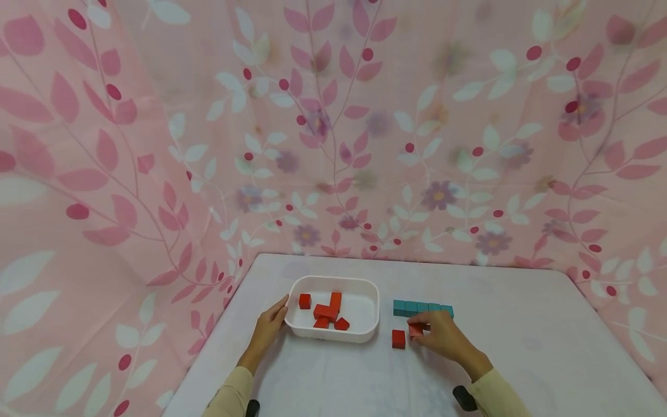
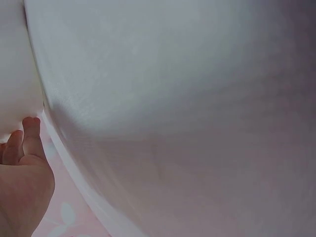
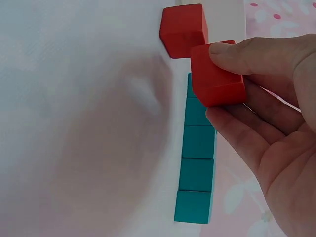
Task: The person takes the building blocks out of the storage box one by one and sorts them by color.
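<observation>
My right hand (image 1: 442,334) pinches a red cube (image 3: 217,74) between thumb and fingers, just in front of the row of teal cubes (image 1: 417,308). A second red cube (image 1: 398,339) sits on the table to the left of that hand. At the left end of the white tray (image 1: 333,335), my left hand (image 1: 268,329) holds the tray's side, its fingers (image 2: 32,136) against the outer wall in the left wrist view. Inside the tray lie several red blocks (image 1: 325,311), among them a cube (image 1: 304,301) and a small pointed block (image 1: 341,324).
A white cloth covers the table (image 1: 500,324). Pink floral fabric (image 1: 333,145) hangs behind the table and along its left side. The teal cubes stand in a straight line to the right of the tray.
</observation>
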Tool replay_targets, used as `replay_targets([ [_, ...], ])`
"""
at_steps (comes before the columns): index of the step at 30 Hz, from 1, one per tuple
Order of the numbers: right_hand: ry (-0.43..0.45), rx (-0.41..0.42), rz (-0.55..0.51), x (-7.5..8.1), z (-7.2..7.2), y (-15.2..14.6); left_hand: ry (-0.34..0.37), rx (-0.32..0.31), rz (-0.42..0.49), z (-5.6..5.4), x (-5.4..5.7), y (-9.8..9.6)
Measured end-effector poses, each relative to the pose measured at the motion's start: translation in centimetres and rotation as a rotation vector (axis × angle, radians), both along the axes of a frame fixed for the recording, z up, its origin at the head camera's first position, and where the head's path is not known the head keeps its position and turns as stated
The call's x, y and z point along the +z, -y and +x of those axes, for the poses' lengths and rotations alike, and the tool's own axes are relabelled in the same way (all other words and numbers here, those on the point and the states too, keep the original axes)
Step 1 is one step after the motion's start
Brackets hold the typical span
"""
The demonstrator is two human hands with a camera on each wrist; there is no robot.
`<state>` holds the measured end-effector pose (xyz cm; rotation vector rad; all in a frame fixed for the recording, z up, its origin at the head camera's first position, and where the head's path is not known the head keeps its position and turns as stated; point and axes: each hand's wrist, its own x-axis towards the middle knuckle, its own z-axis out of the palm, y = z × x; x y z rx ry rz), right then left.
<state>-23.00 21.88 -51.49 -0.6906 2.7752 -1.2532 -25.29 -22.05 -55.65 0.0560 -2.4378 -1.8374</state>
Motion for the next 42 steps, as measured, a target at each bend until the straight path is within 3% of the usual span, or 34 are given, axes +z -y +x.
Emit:
replay_targets([
  [6, 0.01, 0.0, 0.035, -0.8, 0.1, 0.0, -0.016, -0.006, 0.007, 0.1, 0.0, 0.0],
  [29, 0.065, 0.001, 0.008, -2.7, -0.3, 0.6, 0.011, -0.003, -0.022, 0.1, 0.0, 0.0],
  [42, 0.086, -0.018, -0.014, -3.1, -0.1, 0.8, 0.006, 0.003, -0.004, 0.2, 0.1, 0.0],
])
